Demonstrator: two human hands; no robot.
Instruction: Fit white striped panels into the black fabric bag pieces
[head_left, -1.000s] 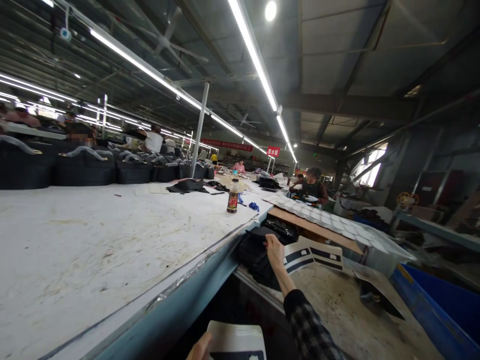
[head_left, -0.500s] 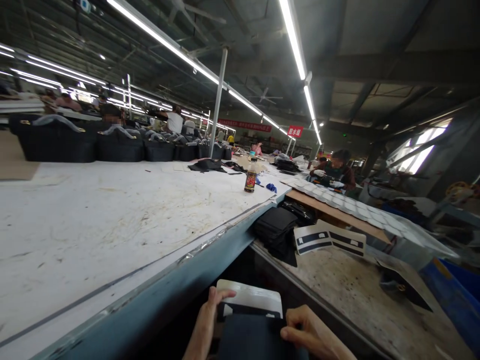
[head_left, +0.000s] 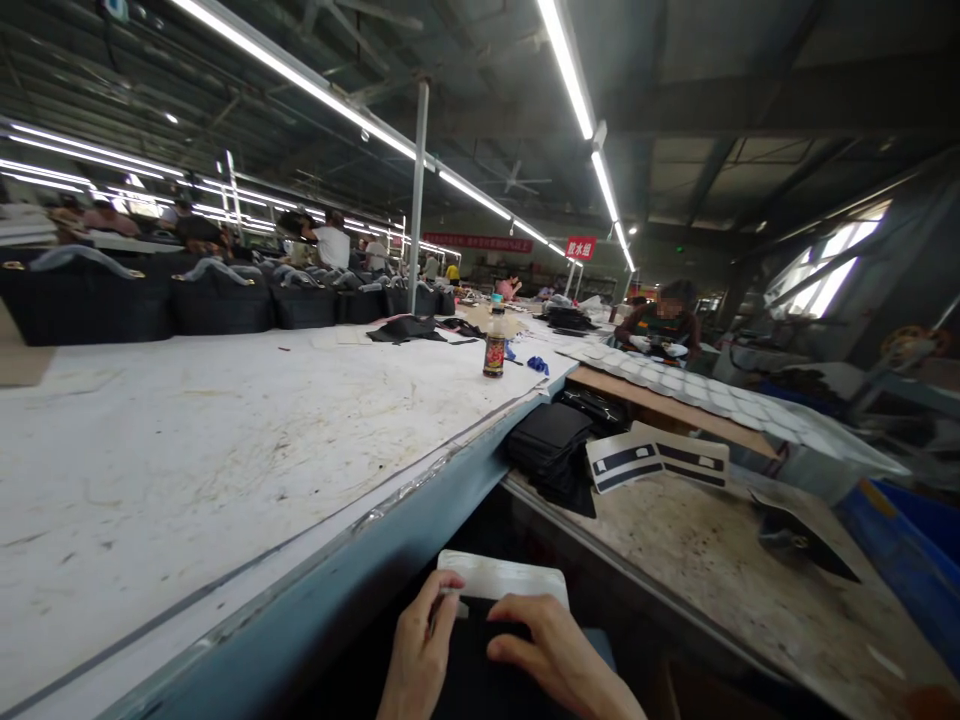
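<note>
Both my hands are at the bottom middle of the view, below the edge of a long white table. My left hand grips the left edge of a white template card, and a black fabric piece lies on that card. My right hand presses flat on the black piece, fingers spread to the left. A stack of black fabric pieces lies farther off on a lower bench, with two white striped templates beside it.
A dark bottle stands on the white table. Black bags line its far side. A stained lower bench runs to the right, with a blue bin beyond it. A seated person and other workers are farther back.
My right hand left the far stack of black pieces and came back to the card with a black piece. It now lies flat on that piece, farther left than half a second ago.
</note>
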